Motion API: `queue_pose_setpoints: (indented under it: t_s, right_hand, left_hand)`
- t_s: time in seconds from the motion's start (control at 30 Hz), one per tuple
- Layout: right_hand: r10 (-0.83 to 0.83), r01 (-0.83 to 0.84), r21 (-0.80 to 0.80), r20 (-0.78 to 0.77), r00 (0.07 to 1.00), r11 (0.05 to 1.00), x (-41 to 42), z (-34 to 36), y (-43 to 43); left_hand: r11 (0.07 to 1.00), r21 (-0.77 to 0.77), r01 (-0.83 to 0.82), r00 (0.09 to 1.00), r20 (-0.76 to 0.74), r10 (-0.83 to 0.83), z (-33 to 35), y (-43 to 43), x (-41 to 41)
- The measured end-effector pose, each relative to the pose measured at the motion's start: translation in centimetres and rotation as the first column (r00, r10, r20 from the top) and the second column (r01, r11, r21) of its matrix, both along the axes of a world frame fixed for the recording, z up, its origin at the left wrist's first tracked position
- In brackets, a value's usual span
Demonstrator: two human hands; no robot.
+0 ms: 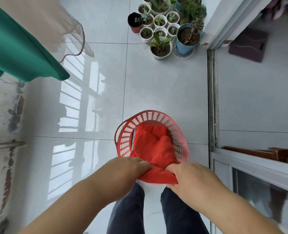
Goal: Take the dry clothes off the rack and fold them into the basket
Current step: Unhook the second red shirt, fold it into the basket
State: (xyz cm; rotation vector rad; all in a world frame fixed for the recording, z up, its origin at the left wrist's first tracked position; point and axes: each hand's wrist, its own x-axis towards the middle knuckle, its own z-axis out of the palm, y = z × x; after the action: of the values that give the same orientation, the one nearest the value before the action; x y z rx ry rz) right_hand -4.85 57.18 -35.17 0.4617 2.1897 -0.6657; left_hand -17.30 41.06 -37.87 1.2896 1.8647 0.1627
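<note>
A folded red garment (pixel 152 149) is gripped at its near edge by left hand (pixel 131 168) and right hand (pixel 183 174), partly inside the red basket (pixel 124 141) — green garment (pixel 18 48) left hanging.

Garment (pixel 154 146) in basket (pixel 124 141)

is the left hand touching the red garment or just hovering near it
Touching. The head view shows the left hand pinching the near edge of the red garment, with the cloth bunched at its grip.
</note>
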Motion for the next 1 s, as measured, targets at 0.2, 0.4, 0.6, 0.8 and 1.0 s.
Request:
queue_pose_setpoints:
  t_s: [0.2,0.4,0.6,0.8,1.0]
  right_hand:
    - [0.032,-0.032,-0.012,-0.049,0.998,0.999,1.4,-2.0,0.0]
    - [0.108,-0.108,0.003,-0.081,0.991,0.994,1.0,-2.9,0.2]
    - [0.106,-0.093,0.091,-0.145,0.984,0.991,-0.3,-1.9,1.0]
    - [0.043,-0.019,0.103,-0.242,0.969,0.995,-2.5,0.7,2.5]
    - [0.036,-0.004,0.122,-0.259,0.965,0.993,-3.3,1.6,2.7]
  left_hand:
    - [0.995,-0.104,-0.002,0.999,0.044,0.007,-1.2,-0.1,0.4]
    - [0.989,-0.148,-0.005,1.000,0.017,0.008,-1.3,0.4,-0.3]
    - [0.995,-0.091,-0.036,0.999,-0.021,0.034,0.3,1.6,-2.4]
    - [0.996,-0.027,-0.087,0.991,-0.104,0.084,2.0,2.8,-4.6]
    - [0.995,0.037,-0.092,0.984,-0.152,0.097,3.2,3.2,-5.2]
